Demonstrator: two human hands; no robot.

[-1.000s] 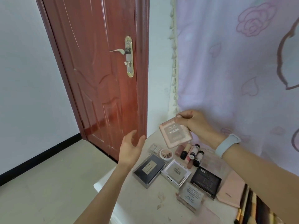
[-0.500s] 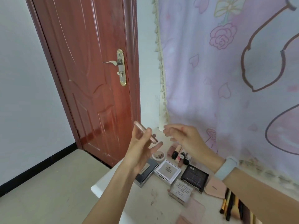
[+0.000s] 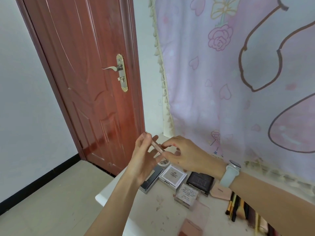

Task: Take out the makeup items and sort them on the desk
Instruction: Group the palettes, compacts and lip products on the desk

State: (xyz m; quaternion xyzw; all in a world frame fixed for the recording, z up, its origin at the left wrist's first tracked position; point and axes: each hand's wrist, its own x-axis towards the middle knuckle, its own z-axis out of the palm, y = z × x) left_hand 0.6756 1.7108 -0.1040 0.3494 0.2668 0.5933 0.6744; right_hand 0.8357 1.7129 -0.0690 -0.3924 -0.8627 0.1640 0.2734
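You hold a slim pink compact (image 3: 157,146) edge-on above the bench's far left corner, tilted, both sets of fingers on it. Below it on the white bench (image 3: 119,189), a small round white pot (image 3: 164,162) sits near the far edge. Toward the left edge lies a dark grey palette (image 3: 150,180), flat; just beside it a white square box (image 3: 173,177), then a black palette (image 3: 200,182). A clear labelled case (image 3: 187,195) lies in front of those two. A pale pink pouch (image 3: 219,191) lies right of the black palette, with brushes (image 3: 236,207) bunched beside it. A pink card (image 3: 190,228) lies at the near edge.
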